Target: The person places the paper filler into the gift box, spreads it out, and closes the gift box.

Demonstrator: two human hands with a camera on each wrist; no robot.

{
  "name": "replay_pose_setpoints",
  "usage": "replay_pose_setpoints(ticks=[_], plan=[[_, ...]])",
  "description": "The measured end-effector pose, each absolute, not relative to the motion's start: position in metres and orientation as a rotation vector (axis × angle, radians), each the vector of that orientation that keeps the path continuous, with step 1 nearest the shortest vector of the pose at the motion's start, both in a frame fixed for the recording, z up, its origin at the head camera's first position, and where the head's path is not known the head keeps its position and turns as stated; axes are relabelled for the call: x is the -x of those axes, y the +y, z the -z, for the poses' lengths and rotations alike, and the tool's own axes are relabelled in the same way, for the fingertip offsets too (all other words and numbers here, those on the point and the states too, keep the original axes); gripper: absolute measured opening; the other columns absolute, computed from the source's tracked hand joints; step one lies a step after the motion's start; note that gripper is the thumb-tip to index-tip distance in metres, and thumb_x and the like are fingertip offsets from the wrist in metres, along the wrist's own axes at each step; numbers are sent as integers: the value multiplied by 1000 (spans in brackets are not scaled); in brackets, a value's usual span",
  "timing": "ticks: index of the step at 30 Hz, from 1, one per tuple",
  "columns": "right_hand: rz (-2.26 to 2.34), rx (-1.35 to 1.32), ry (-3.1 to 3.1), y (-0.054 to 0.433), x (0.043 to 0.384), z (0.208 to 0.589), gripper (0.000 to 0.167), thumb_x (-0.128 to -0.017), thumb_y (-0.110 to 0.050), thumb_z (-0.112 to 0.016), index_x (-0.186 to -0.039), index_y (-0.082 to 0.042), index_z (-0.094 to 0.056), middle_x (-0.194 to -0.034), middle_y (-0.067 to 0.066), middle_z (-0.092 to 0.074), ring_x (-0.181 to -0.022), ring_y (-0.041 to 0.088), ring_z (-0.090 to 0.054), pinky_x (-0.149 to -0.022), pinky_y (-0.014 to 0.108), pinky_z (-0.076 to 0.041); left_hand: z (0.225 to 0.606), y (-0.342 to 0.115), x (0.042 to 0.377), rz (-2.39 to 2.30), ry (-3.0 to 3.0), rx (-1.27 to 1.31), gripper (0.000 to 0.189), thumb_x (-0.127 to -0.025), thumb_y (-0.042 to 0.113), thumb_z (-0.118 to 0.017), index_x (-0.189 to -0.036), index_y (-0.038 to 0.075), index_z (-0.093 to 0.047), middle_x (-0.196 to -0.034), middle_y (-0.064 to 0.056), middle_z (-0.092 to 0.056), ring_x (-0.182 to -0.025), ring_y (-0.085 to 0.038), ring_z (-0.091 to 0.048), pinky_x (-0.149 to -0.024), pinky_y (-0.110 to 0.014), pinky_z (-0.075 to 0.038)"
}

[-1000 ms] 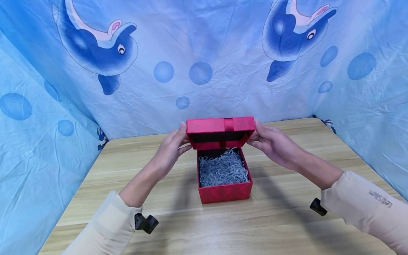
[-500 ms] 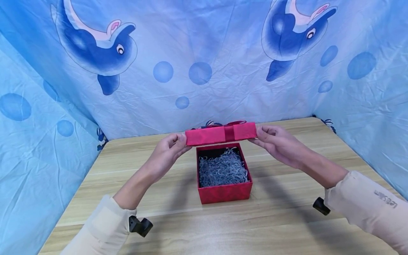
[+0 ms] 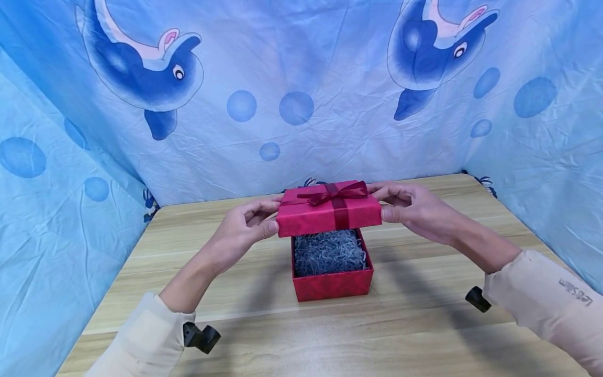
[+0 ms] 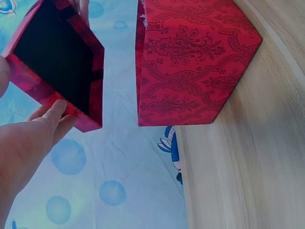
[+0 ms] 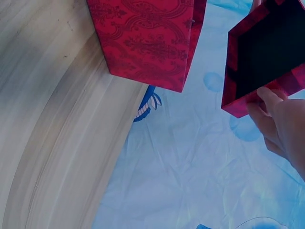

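A red box lid (image 3: 311, 215) with a dark red ribbon bow (image 3: 335, 193) is held up between both hands in the head view. My left hand (image 3: 240, 228) grips its left side, and my right hand (image 3: 416, 212) grips the right side. Below it, a red patterned gift box (image 3: 333, 285) stands on the table, filled with grey-blue shredded paper (image 3: 330, 254). The lid overlaps the box's far part in this view. Both wrist views show a gap between the box (image 4: 186, 67) and the lid, whose black inside (image 5: 271, 47) faces the box.
The light wooden table (image 3: 330, 340) carries the box near its middle. Blue cloth (image 3: 320, 141) with dolphin prints hangs behind the table and along both sides. Each sleeve has a small black camera at the wrist, the left one (image 3: 201, 337) and the right one (image 3: 478, 299).
The lid has turned from showing its dark inside to showing its top and bow. It has come down and nearer over the box, with both hands still gripping its sides.
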State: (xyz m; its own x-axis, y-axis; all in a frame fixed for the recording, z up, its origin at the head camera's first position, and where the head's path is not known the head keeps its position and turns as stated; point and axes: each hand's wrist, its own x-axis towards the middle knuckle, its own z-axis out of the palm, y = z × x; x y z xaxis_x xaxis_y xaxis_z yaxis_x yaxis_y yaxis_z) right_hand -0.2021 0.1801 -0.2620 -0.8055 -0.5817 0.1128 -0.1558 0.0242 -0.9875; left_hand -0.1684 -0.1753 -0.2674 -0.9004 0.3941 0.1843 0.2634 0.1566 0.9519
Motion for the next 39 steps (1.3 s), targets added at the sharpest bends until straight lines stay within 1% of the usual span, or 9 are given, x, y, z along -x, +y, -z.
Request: replay_pose_setpoints(ticks=[6,9,15,24,33,39], plan=[[1807,811,1996,181,205,267,36,-87,3,-66,-121,6,-57,-147,15,-34,-133,26,-41,-97,26,-47,269,-176,168,-1968,2146,-710,53,-83,4,-74,-128,-9,-51,-148,-10,-39,-133,-30,-43,-100,-29,-43],[1813,830,1987,181,206,268,39,-84,6,-67,-121,7,-56,-147,15,-32,-132,21,-44,-99,27,-46,269,-176,167,-2002,2099,-700,57,-80,-1,-76,-129,-11,-49,-149,-10,-38,-133,-31,-44,-100,-31,-43],[1803,862,2017,182,205,270,43,-82,7,-70,-122,7,-55,-149,13,-30,-132,24,-45,-99,28,-44,270,-174,164,-2011,2089,-673,61,-75,-10,-76,-129,-12,-47,-150,-8,-35,-133,-31,-43,-99,-30,-44],[1783,892,2046,181,204,270,46,-80,6,-73,-123,8,-55,-145,12,-32,-132,24,-45,-101,27,-42,271,-174,162,-2004,2093,-677,62,-74,-10,-76,-129,-11,-47,-151,-6,-34,-135,-31,-41,-98,-29,-44],[1774,911,2049,181,205,272,45,-80,6,-73,-121,8,-56,-145,12,-33,-132,24,-44,-102,28,-41,272,-173,162,-2004,2094,-685,63,-73,-10,-77,-129,-11,-48,-150,-7,-34,-134,-28,-43,-99,-31,-44],[1777,931,2036,181,206,276,46,-78,7,-74,-121,9,-56,-145,13,-33,-132,24,-43,-103,29,-40,275,-173,163,-2009,2073,-700,64,-72,-10,-77,-129,-12,-47,-151,-8,-32,-134,-31,-42,-99,-32,-44]])
